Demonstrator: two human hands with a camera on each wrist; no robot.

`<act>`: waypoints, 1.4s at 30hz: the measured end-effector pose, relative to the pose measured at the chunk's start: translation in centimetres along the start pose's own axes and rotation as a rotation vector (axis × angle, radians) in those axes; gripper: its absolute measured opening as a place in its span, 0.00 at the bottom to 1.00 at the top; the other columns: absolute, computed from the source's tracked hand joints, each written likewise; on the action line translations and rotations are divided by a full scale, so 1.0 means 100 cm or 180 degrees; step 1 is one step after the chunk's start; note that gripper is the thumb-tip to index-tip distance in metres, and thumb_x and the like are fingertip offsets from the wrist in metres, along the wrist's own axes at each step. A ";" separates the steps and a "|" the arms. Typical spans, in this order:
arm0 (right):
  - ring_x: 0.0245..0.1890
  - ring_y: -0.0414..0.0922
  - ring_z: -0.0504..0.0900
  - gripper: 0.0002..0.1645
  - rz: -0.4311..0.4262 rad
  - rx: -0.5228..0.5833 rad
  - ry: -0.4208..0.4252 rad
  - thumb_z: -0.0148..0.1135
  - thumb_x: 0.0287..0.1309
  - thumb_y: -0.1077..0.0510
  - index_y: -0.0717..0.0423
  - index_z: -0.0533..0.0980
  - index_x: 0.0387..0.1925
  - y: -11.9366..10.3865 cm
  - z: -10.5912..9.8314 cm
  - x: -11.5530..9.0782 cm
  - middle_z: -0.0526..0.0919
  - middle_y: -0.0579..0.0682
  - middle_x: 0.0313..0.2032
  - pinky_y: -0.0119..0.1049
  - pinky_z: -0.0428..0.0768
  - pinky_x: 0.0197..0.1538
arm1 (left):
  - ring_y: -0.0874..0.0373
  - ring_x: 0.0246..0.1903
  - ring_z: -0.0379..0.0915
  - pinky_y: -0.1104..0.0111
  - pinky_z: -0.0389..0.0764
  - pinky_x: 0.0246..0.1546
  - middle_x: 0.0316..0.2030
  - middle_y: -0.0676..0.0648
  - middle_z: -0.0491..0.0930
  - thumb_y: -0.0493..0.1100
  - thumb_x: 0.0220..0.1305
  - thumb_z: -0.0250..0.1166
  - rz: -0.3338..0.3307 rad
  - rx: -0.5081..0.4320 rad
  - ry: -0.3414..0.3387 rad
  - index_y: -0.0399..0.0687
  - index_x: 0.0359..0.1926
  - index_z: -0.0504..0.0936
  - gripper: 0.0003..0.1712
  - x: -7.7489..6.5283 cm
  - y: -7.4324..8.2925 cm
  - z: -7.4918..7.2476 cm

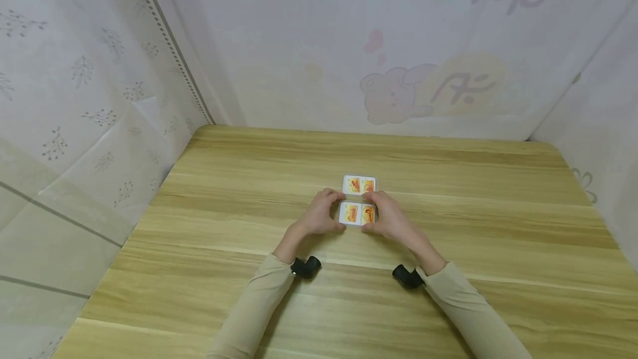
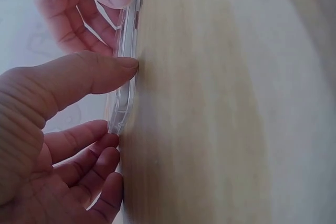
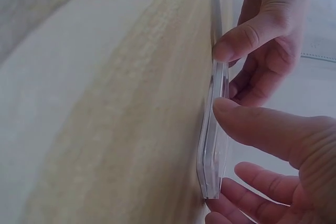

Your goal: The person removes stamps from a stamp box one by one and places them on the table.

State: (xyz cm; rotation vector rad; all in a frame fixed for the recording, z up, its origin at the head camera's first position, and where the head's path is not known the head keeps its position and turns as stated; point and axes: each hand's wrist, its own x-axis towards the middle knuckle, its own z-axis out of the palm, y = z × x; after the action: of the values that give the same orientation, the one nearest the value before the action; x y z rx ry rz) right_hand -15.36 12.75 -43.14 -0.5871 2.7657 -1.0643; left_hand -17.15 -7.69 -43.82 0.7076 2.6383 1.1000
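In the head view, a flat clear plastic case (image 1: 351,214) with two orange pictures on white lies on the table between both hands. My left hand (image 1: 319,215) grips its left end, the thumb at the near edge and the fingers toward the far edge. At the right end, my right hand (image 1: 395,220) grips it the same way. Both wrist views show the thumbs on the edge of the thin clear case (image 2: 125,85). Just beyond it lies a second similar flat case (image 1: 353,184) with orange pictures; fingertips of both hands are near its closer edge.
The wood-grain table (image 1: 239,198) runs back to a pale printed curtain (image 1: 299,60). Another curtain (image 1: 89,104) hangs along the left. A black wrist device (image 1: 306,267) sits at the left cuff, and another black device (image 1: 407,277) at the right.
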 end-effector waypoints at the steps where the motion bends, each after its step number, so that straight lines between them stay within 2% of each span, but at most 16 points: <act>1: 0.50 0.55 0.73 0.40 -0.0003 -0.0005 -0.0007 0.76 0.38 0.64 0.71 0.69 0.55 0.000 0.000 0.000 0.74 0.63 0.51 0.49 0.71 0.54 | 0.46 0.52 0.63 0.55 0.67 0.56 0.50 0.39 0.70 0.35 0.39 0.75 -0.0007 -0.0002 -0.0005 0.32 0.54 0.73 0.36 0.000 0.000 0.000; 10: 0.51 0.57 0.72 0.40 -0.0085 -0.0007 -0.0002 0.76 0.37 0.65 0.71 0.69 0.54 -0.001 0.000 0.001 0.75 0.63 0.50 0.51 0.69 0.56 | 0.46 0.52 0.64 0.56 0.67 0.56 0.50 0.39 0.71 0.34 0.39 0.75 0.0045 -0.0031 0.0038 0.31 0.53 0.73 0.36 0.000 -0.001 -0.001; 22: 0.49 0.57 0.74 0.39 -0.0148 0.0017 0.0005 0.76 0.36 0.66 0.70 0.70 0.54 -0.001 0.000 0.002 0.77 0.63 0.48 0.50 0.72 0.53 | 0.46 0.51 0.65 0.57 0.67 0.55 0.50 0.39 0.72 0.34 0.39 0.75 0.0101 0.0011 0.0037 0.31 0.53 0.73 0.36 0.001 -0.002 0.000; 42: 0.48 0.56 0.74 0.34 -0.0179 0.0138 0.0084 0.75 0.36 0.66 0.69 0.72 0.49 0.004 0.001 0.003 0.76 0.62 0.47 0.51 0.71 0.54 | 0.46 0.51 0.65 0.57 0.68 0.55 0.51 0.39 0.72 0.33 0.40 0.75 0.0080 -0.0008 0.0030 0.31 0.54 0.72 0.37 0.001 -0.001 -0.001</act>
State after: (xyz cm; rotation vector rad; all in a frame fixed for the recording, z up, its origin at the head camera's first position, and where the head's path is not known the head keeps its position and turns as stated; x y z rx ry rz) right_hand -15.71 12.89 -43.46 -0.6537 2.7559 -1.1489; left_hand -17.32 -7.76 -43.85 0.7388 2.6424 1.1156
